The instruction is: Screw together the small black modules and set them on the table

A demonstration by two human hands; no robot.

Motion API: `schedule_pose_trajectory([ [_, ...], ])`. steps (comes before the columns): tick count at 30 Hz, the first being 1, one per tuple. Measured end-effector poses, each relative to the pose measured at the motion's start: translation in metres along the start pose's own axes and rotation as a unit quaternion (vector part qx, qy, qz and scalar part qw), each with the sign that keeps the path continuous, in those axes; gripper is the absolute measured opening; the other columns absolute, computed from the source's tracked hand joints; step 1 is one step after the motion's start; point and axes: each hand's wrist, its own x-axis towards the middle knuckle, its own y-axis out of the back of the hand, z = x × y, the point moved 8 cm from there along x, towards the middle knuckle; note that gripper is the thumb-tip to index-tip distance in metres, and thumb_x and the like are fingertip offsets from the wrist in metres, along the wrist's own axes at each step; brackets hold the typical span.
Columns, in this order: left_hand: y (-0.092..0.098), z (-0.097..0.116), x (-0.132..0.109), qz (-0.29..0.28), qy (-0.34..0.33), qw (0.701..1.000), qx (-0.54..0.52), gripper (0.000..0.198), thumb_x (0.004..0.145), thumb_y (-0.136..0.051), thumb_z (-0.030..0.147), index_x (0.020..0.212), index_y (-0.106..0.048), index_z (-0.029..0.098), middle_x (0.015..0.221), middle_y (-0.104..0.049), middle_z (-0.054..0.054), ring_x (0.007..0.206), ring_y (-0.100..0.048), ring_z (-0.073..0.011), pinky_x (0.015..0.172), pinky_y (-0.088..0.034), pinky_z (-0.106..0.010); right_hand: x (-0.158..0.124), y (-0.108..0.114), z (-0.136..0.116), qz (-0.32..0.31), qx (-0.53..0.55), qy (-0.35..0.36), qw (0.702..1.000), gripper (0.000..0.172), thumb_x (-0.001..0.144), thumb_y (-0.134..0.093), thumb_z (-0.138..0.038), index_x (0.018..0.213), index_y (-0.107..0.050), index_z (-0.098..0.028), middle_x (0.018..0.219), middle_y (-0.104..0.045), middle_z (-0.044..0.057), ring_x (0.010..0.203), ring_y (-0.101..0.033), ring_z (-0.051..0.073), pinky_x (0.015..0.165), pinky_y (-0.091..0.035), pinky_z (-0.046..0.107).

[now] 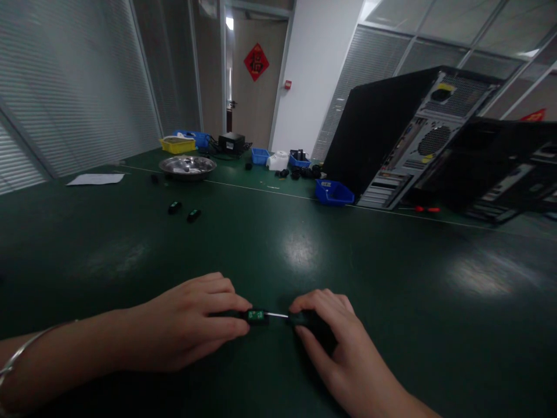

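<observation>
Pinching a small black piece [256, 316] with green face in the left hand [200, 316], gripping a dark-handled screwdriver [298, 319] in the right hand [339, 331], with metal shaft [277, 315] meeting the piece, at near side of green worktop [270, 249].

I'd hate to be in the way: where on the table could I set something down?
Bare: the middle, between the right hand and blue bin; also right of that hand. Crowded: the far side, from metal bowl to computer tower.

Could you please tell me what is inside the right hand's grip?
The right hand holds a dark handle with a thin metal shaft; the hand covers much of the handle, hiding its full shape.
</observation>
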Motion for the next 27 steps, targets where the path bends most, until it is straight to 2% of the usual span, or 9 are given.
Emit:
schedule_pose_trajectory([
  [7,0.0004,0.0007,-0.0018,0.001,0.001,1.000,0.007,0.038,0.087,-0.052,0.001,0.118,-0.061,0.020,0.123,-0.067,-0.009,0.096,-0.060,-0.0259,0.085,-0.045,-0.040,-0.0001,0.0003,-0.0001,0.000,0.006,-0.003,1.000,0.026,0.087,-0.052,-0.004,0.101,-0.059,-0.025,0.097,-0.068,0.004,0.090,-0.060,0.025,0.079,-0.044,0.040],
  [12,0.0023,0.0015,-0.0012,0.010,-0.008,1.000,0.010,0.034,0.089,-0.051,0.003,0.117,-0.061,0.019,0.120,-0.068,-0.010,0.091,-0.061,-0.0254,0.081,-0.047,-0.039,0.0001,0.0005,0.0013,0.002,0.014,-0.007,1.000,0.025,0.088,-0.051,-0.004,0.101,-0.058,-0.025,0.098,-0.067,0.004,0.091,-0.060,0.025,0.080,-0.044,0.041],
  [27,0.0021,0.0012,-0.0005,0.010,-0.005,1.000,0.009,0.034,0.088,-0.054,0.003,0.117,-0.062,0.020,0.120,-0.068,-0.009,0.091,-0.061,-0.0249,0.083,-0.047,-0.038,-0.0020,0.0022,0.0040,0.016,0.018,-0.018,1.000,0.023,0.089,-0.051,-0.008,0.102,-0.058,-0.025,0.098,-0.067,0.004,0.091,-0.060,0.025,0.080,-0.044,0.041],
])
